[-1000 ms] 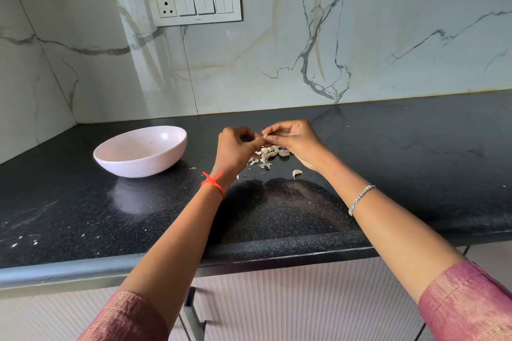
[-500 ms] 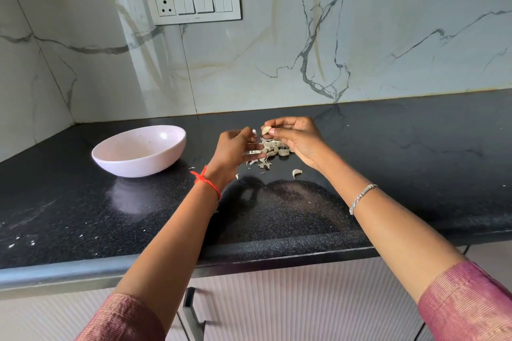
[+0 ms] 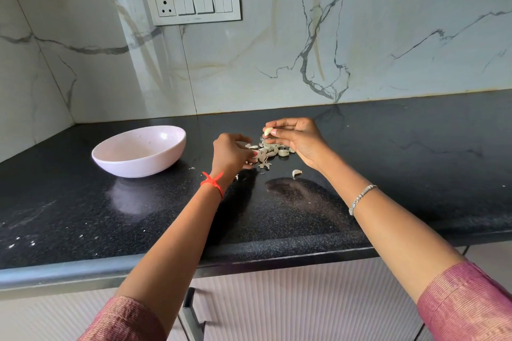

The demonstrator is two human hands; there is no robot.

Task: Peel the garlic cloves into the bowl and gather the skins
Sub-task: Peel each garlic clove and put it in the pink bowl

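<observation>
A pale pink bowl [image 3: 138, 151] sits on the black counter [image 3: 388, 163] to the left. A small heap of garlic cloves and skins [image 3: 270, 151] lies at the counter's middle. My right hand [image 3: 297, 138] hovers over the heap and pinches a pale garlic clove [image 3: 267, 131] between thumb and fingertips. My left hand [image 3: 231, 153] is at the heap's left edge, fingers curled down among the pieces; what it holds is hidden. One loose clove [image 3: 296, 173] lies nearer to me, apart from the heap.
A marble wall with a switch panel [image 3: 194, 4] stands behind the counter. The counter meets a side wall at the left corner. Small white crumbs [image 3: 22, 242] dot the counter's front left. A cabinet handle [image 3: 191, 313] shows below the edge.
My hands were together, working on one clove. They have separated: the right hand lifted with the clove, and the left hand dropped to the heap.
</observation>
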